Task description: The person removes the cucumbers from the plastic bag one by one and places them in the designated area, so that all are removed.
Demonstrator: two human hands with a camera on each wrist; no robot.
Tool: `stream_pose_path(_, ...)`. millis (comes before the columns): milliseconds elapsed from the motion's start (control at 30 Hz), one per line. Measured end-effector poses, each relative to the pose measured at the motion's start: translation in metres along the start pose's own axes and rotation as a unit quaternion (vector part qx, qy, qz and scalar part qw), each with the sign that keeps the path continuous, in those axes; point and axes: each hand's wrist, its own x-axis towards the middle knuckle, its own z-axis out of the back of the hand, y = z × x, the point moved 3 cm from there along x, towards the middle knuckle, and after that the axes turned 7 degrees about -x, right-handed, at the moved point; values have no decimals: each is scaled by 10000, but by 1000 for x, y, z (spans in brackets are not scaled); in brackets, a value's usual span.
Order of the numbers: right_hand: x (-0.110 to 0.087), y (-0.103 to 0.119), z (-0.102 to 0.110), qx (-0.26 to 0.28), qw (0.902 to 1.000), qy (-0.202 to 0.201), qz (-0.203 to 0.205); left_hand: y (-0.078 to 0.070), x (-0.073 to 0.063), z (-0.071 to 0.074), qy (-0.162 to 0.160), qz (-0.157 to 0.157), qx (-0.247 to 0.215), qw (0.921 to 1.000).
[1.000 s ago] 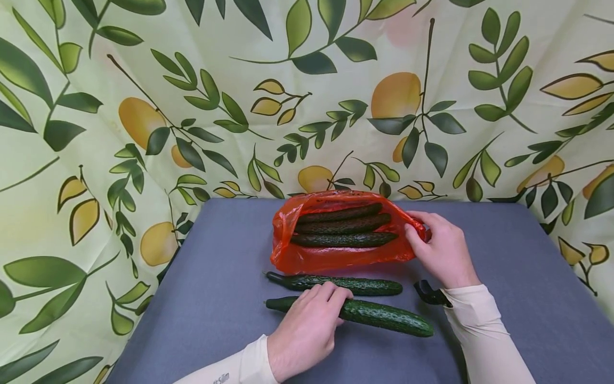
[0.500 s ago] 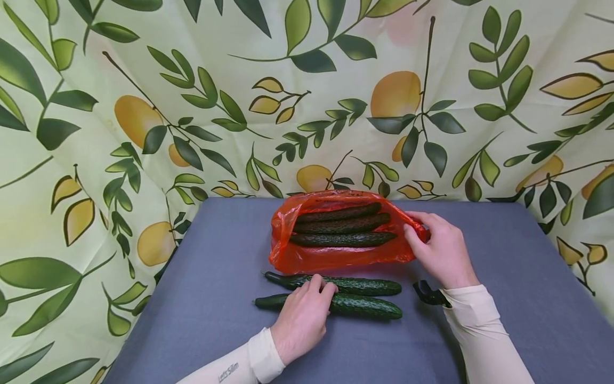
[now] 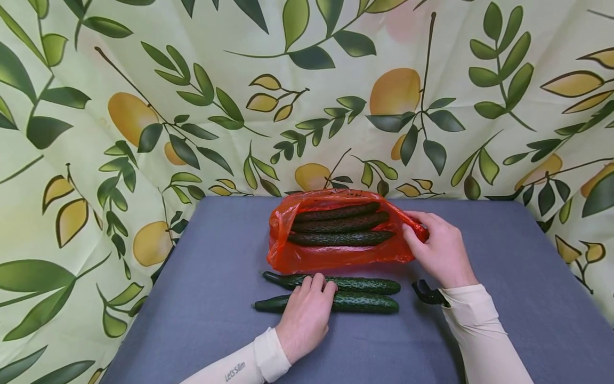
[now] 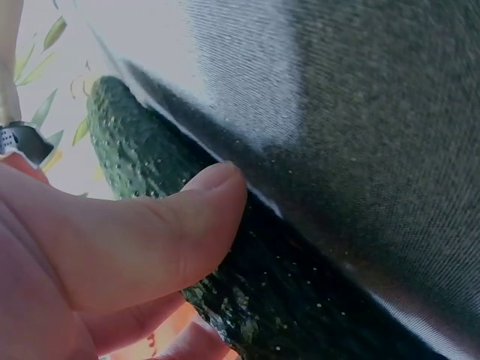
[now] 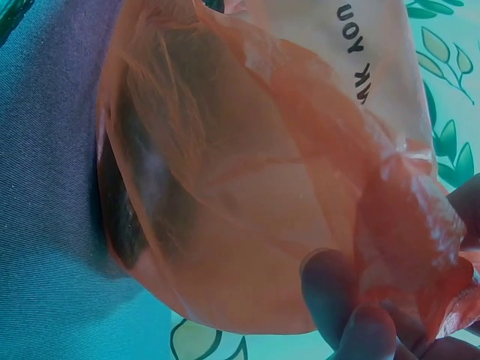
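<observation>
A red plastic bag (image 3: pixel 336 260) lies on its side with its mouth toward me, and three dark cucumbers (image 3: pixel 342 223) are inside it. My right hand (image 3: pixel 443 248) pinches the bunched right edge of the bag; the right wrist view shows its fingertips on the crumpled plastic (image 5: pixel 409 232). In front of the bag, two green cucumbers lie side by side. Over the nearer cucumber (image 3: pixel 366 303) my left hand (image 3: pixel 307 314) has its thumb on the near side and fingers on the far side. The left hand partly covers the farther cucumber (image 3: pixel 369 285). In the left wrist view the thumb presses the held cucumber (image 4: pixel 139 157).
A grey cloth (image 3: pixel 216 250) covers the table. A leaf-and-fruit patterned curtain (image 3: pixel 336 80) hangs right behind its back edge and at the sides. A black strap (image 3: pixel 429 293) sits at my right wrist.
My left hand has drawn the nearer cucumber left and away from me, straightening it alongside the farther cucumber. My right hand keeps its hold on the bag.
</observation>
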Motion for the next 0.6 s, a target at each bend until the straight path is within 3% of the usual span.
stream_pose_path(367, -1, -1, -1, 33, 10000, 17, -40, 2, 3, -5, -358, -58, 127, 9993)
stream_pose_path(600, -1, 0, -1, 27, 10000, 8, -46, 3, 5, -8, -346, -26, 167, 9993)
